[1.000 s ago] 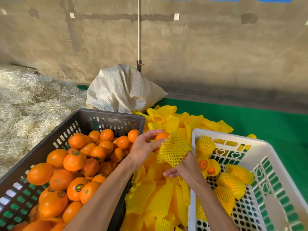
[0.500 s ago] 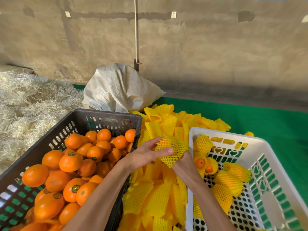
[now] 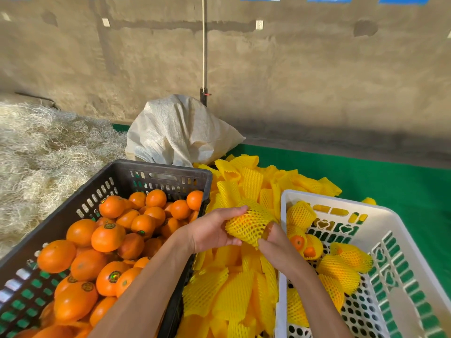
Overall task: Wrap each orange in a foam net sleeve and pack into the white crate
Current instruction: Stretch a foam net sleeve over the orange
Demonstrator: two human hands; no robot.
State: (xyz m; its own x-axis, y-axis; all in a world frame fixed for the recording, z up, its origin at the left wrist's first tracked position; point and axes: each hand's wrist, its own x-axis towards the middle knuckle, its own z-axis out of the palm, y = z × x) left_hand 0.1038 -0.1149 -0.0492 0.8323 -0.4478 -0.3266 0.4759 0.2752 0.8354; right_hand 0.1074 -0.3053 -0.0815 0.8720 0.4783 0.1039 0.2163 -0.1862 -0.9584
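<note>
Between the two crates, my left hand (image 3: 214, 230) and my right hand (image 3: 275, 242) both grip one orange inside a yellow foam net sleeve (image 3: 249, 223); the fruit shows only faintly through the mesh. The black crate (image 3: 168, 172) at left is heaped with bare oranges (image 3: 107, 237). On the right stands the white crate (image 3: 341, 203), holding several sleeved oranges (image 3: 339, 269). A pile of loose yellow sleeves (image 3: 239, 296) lies between the crates, under my hands.
A white woven sack (image 3: 180, 132) lies behind the black crate, next to a thin pole (image 3: 204, 50) by the concrete wall. Straw-like packing (image 3: 36, 152) covers the floor at left. Green matting (image 3: 366, 176) stretches right.
The orange, which stuck out of the sleeve's top a second ago, is now covered by the net. Both hands have closed around it and shifted slightly toward the white crate.
</note>
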